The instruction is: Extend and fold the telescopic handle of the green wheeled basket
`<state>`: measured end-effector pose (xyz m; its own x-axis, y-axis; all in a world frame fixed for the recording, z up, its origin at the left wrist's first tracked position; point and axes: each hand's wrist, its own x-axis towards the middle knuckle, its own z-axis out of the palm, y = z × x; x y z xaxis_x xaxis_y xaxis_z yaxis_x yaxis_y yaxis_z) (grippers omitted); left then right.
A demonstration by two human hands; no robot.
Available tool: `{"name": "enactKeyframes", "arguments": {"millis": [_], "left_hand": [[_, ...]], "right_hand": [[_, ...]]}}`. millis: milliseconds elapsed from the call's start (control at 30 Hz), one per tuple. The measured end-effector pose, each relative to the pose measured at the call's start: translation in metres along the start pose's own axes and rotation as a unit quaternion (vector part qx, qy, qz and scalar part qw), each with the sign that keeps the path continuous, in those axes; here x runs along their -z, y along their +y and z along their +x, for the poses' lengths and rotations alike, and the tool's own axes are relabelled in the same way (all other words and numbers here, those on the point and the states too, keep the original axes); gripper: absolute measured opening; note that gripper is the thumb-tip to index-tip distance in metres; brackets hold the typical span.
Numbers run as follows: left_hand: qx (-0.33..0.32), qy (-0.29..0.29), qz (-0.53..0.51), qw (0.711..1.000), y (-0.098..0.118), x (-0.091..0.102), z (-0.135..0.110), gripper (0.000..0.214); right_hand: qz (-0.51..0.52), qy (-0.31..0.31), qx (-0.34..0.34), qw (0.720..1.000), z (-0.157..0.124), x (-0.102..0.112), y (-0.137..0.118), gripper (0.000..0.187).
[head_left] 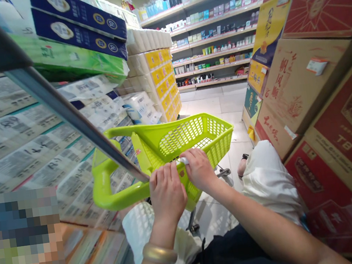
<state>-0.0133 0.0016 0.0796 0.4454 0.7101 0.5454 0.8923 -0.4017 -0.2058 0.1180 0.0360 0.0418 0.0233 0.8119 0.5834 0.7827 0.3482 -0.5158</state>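
Note:
A lime-green plastic shopping cart (192, 136) with a perforated basket stands in front of me, turned to the right. My left hand (168, 189), a gold bangle on its wrist, is closed over the cart's near rim. Beside it, my right hand (197, 168) is curled over the same rim. A small white thing (183, 160) pokes out at the right hand's fingers; I cannot tell what it is. A grey metal pole (77, 123) slants down from the upper left and ends beside my left hand. The basket's visible floor shows only its grid.
Stacked tissue packs (74, 46) and paper rolls (155, 74) line the left side. Cardboard cartons (285, 78) rise close on the right. Shelves (211, 32) of boxes and bottles stand across the far end of the tiled floor (209, 99). A patch at lower left is pixelated.

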Motion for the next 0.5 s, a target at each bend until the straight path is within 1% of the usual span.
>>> {"name": "enactKeyframes", "arguments": {"millis": [67,133,233,300,367,500], "left_hand": [[0.001,0.005,-0.001,1.000,-0.002,0.000,-0.002,0.047],[0.007,0.007,-0.002,1.000,-0.003,0.001,-0.004,0.046],[0.009,0.012,-0.008,1.000,-0.005,0.001,-0.005,0.043],[0.007,0.016,-0.012,1.000,-0.006,0.000,-0.006,0.042],[0.006,0.016,-0.013,1.000,-0.007,0.000,-0.006,0.043],[0.010,0.014,-0.014,1.000,-0.006,-0.002,-0.005,0.045]], "right_hand": [[-0.017,0.001,-0.022,1.000,0.000,0.001,0.002,0.023],[-0.024,-0.004,-0.025,0.999,-0.001,0.000,-0.003,0.022],[-0.008,-0.012,0.008,1.000,-0.002,-0.003,-0.016,0.022],[0.005,-0.014,0.025,1.000,-0.003,-0.004,-0.020,0.023],[0.004,-0.013,0.024,1.000,-0.003,-0.004,-0.017,0.023],[-0.031,-0.007,-0.022,0.999,0.000,0.000,-0.004,0.024]]}}
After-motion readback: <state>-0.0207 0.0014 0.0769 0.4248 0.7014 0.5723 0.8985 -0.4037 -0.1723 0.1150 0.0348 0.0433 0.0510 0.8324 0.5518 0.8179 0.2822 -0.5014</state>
